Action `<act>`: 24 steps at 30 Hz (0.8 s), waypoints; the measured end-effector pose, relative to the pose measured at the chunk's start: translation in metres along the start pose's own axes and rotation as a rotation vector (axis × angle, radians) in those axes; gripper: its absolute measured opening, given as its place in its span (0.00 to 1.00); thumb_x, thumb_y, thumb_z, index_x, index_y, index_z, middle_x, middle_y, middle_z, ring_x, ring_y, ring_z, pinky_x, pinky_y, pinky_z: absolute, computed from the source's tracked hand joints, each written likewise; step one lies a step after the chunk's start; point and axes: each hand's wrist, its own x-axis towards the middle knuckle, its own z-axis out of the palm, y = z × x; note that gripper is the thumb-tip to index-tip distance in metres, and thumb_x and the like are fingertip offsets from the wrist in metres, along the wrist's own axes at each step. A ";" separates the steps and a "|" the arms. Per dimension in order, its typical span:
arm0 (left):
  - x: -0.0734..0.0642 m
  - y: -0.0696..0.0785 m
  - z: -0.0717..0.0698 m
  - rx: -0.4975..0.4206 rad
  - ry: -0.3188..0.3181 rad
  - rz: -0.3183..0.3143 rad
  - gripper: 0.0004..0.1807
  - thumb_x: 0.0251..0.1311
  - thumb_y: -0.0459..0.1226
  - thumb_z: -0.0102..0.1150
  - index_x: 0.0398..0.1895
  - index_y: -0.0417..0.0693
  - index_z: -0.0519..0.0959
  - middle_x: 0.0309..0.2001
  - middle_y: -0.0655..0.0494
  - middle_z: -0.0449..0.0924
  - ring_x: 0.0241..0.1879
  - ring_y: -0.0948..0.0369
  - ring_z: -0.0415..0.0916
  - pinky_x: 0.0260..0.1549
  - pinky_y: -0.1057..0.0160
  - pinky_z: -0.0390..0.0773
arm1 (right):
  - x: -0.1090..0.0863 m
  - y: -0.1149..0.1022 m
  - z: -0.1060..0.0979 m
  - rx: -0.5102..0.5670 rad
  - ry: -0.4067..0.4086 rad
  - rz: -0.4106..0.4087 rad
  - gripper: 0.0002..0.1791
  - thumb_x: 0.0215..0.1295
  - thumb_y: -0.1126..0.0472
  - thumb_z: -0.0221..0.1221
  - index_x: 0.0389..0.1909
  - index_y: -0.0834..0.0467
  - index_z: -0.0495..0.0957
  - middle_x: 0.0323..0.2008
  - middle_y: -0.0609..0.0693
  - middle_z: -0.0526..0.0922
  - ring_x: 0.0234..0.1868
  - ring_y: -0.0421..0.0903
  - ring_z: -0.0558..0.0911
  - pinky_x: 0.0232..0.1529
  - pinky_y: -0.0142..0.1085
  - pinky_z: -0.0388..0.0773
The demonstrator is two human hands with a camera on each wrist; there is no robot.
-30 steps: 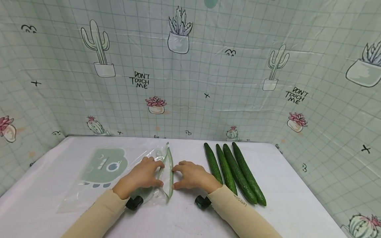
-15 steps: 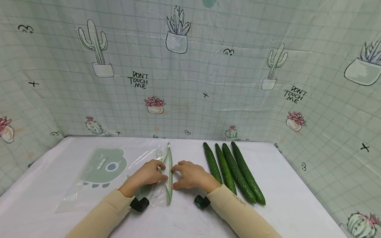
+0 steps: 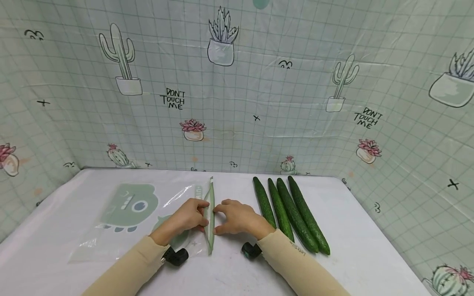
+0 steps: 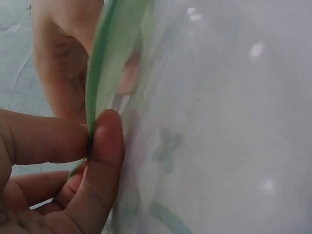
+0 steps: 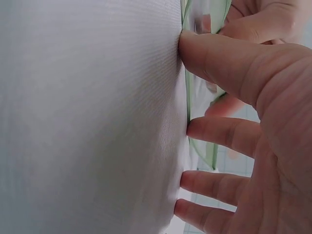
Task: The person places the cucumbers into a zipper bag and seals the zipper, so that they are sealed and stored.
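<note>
A clear plastic bag [image 3: 135, 204] with a green cartoon print lies flat on the table, its green-edged mouth facing right and partly parted. My left hand [image 3: 183, 218] pinches the near lip of that mouth; in the left wrist view the thumb and a finger [image 4: 108, 141] meet over the green rim [image 4: 95, 83]. Facing it, my right hand [image 3: 238, 218] rests with spread fingers at the other lip. In the right wrist view its thumb and fingertips touch the tabletop along the thin green edge [image 5: 188, 97], not curled round it.
Several long green cucumbers [image 3: 298, 213] lie side by side on the white-covered table [image 3: 355, 242], right of my right hand and partly behind its forearm. A cactus-patterned curtain [image 3: 237, 94] rises around the back and sides. Black wrist cameras [image 3: 176, 256] sit under both wrists.
My left hand has shifted slightly right, carrying its lip of the bag toward the other, so the mouth is narrower. The right hand and the cucumbers have stayed in place.
</note>
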 end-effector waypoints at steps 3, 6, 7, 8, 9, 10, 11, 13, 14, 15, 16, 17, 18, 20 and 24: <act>0.000 -0.004 -0.001 -0.063 -0.002 -0.003 0.38 0.42 0.17 0.62 0.63 0.25 0.66 0.31 0.45 0.68 0.19 0.59 0.74 0.21 0.61 0.83 | 0.000 0.000 0.000 0.002 0.004 -0.002 0.33 0.54 0.37 0.64 0.62 0.41 0.73 0.66 0.48 0.67 0.66 0.48 0.66 0.53 0.51 0.74; 0.001 -0.009 -0.002 -0.146 -0.029 -0.012 0.40 0.40 0.16 0.62 0.64 0.24 0.63 0.38 0.41 0.68 0.22 0.59 0.76 0.24 0.60 0.85 | 0.000 0.000 0.000 0.006 0.004 -0.005 0.33 0.54 0.37 0.64 0.62 0.41 0.73 0.66 0.48 0.67 0.66 0.48 0.66 0.53 0.52 0.75; 0.002 -0.010 -0.003 -0.171 -0.043 -0.016 0.41 0.41 0.15 0.62 0.64 0.23 0.62 0.40 0.39 0.68 0.22 0.58 0.76 0.25 0.59 0.85 | 0.000 0.001 0.000 0.010 0.004 -0.005 0.33 0.54 0.37 0.64 0.62 0.41 0.73 0.66 0.48 0.66 0.66 0.48 0.66 0.53 0.52 0.75; 0.003 -0.012 -0.003 -0.192 -0.056 -0.016 0.41 0.41 0.15 0.62 0.65 0.23 0.61 0.42 0.39 0.67 0.23 0.58 0.77 0.26 0.59 0.85 | -0.001 0.001 -0.001 0.015 0.005 -0.006 0.33 0.54 0.38 0.65 0.62 0.41 0.73 0.66 0.48 0.67 0.66 0.49 0.66 0.53 0.52 0.75; 0.003 -0.012 -0.004 -0.206 -0.066 -0.015 0.41 0.41 0.15 0.62 0.65 0.22 0.60 0.43 0.38 0.67 0.23 0.58 0.78 0.27 0.59 0.85 | -0.001 0.001 -0.001 0.020 0.005 -0.007 0.33 0.54 0.38 0.65 0.62 0.41 0.73 0.66 0.48 0.66 0.66 0.49 0.66 0.53 0.52 0.74; 0.003 -0.013 -0.004 -0.213 -0.073 -0.014 0.41 0.42 0.15 0.61 0.65 0.22 0.60 0.44 0.38 0.67 0.24 0.58 0.78 0.27 0.59 0.85 | -0.001 0.001 -0.002 0.024 0.007 -0.008 0.33 0.54 0.38 0.65 0.62 0.42 0.73 0.66 0.49 0.66 0.66 0.49 0.66 0.54 0.52 0.74; 0.004 -0.013 -0.004 -0.217 -0.077 -0.014 0.41 0.42 0.15 0.61 0.65 0.23 0.60 0.44 0.38 0.66 0.24 0.58 0.78 0.28 0.59 0.85 | -0.001 0.001 -0.002 0.030 0.008 -0.011 0.33 0.54 0.38 0.65 0.62 0.42 0.73 0.66 0.49 0.67 0.66 0.49 0.66 0.54 0.52 0.74; 0.004 -0.013 -0.004 -0.222 -0.078 -0.019 0.41 0.42 0.15 0.61 0.66 0.23 0.60 0.44 0.38 0.66 0.24 0.57 0.78 0.28 0.59 0.85 | -0.001 0.002 -0.002 0.042 0.009 -0.019 0.34 0.54 0.38 0.65 0.62 0.42 0.73 0.66 0.49 0.67 0.66 0.50 0.66 0.54 0.53 0.74; 0.004 -0.013 -0.004 -0.225 -0.074 -0.022 0.41 0.42 0.15 0.61 0.65 0.24 0.61 0.44 0.38 0.66 0.24 0.57 0.78 0.28 0.59 0.85 | -0.001 0.003 -0.003 0.048 0.006 -0.023 0.35 0.54 0.37 0.64 0.63 0.42 0.72 0.67 0.49 0.66 0.66 0.50 0.66 0.55 0.53 0.73; 0.003 -0.012 -0.004 -0.226 -0.071 -0.024 0.41 0.42 0.15 0.61 0.65 0.24 0.61 0.45 0.38 0.66 0.24 0.57 0.78 0.28 0.59 0.85 | -0.001 0.004 -0.003 0.059 0.004 -0.027 0.35 0.54 0.37 0.64 0.64 0.43 0.71 0.66 0.49 0.67 0.66 0.49 0.67 0.55 0.53 0.73; 0.003 -0.012 -0.003 -0.226 -0.069 -0.025 0.41 0.42 0.15 0.62 0.65 0.24 0.61 0.45 0.38 0.66 0.24 0.57 0.78 0.28 0.58 0.85 | -0.001 0.005 -0.004 0.075 -0.001 -0.029 0.36 0.54 0.37 0.64 0.65 0.43 0.70 0.66 0.49 0.67 0.65 0.49 0.67 0.55 0.52 0.73; 0.003 -0.012 -0.003 -0.224 -0.067 -0.025 0.40 0.42 0.15 0.62 0.65 0.24 0.62 0.45 0.37 0.66 0.24 0.57 0.78 0.28 0.58 0.85 | -0.001 0.007 -0.005 0.091 -0.006 -0.030 0.37 0.54 0.37 0.64 0.65 0.44 0.70 0.66 0.49 0.68 0.65 0.49 0.68 0.55 0.52 0.74; 0.003 -0.012 -0.003 -0.223 -0.062 -0.026 0.40 0.42 0.15 0.62 0.64 0.24 0.62 0.45 0.38 0.66 0.23 0.57 0.78 0.27 0.58 0.85 | -0.002 0.009 -0.007 0.103 -0.012 -0.031 0.39 0.54 0.37 0.63 0.66 0.44 0.68 0.65 0.49 0.68 0.64 0.49 0.69 0.55 0.51 0.74; 0.003 -0.012 -0.002 -0.215 -0.051 -0.029 0.40 0.41 0.15 0.63 0.64 0.24 0.63 0.44 0.38 0.66 0.23 0.57 0.78 0.27 0.58 0.85 | -0.004 0.014 -0.012 0.135 -0.019 -0.025 0.40 0.54 0.37 0.63 0.68 0.45 0.66 0.65 0.49 0.69 0.64 0.48 0.69 0.56 0.50 0.73; 0.003 -0.012 0.000 -0.198 -0.033 -0.037 0.40 0.40 0.15 0.65 0.63 0.25 0.65 0.43 0.40 0.67 0.22 0.58 0.77 0.26 0.59 0.85 | -0.013 0.031 -0.025 0.147 0.009 0.002 0.42 0.54 0.38 0.63 0.69 0.47 0.65 0.65 0.51 0.69 0.64 0.49 0.69 0.59 0.50 0.71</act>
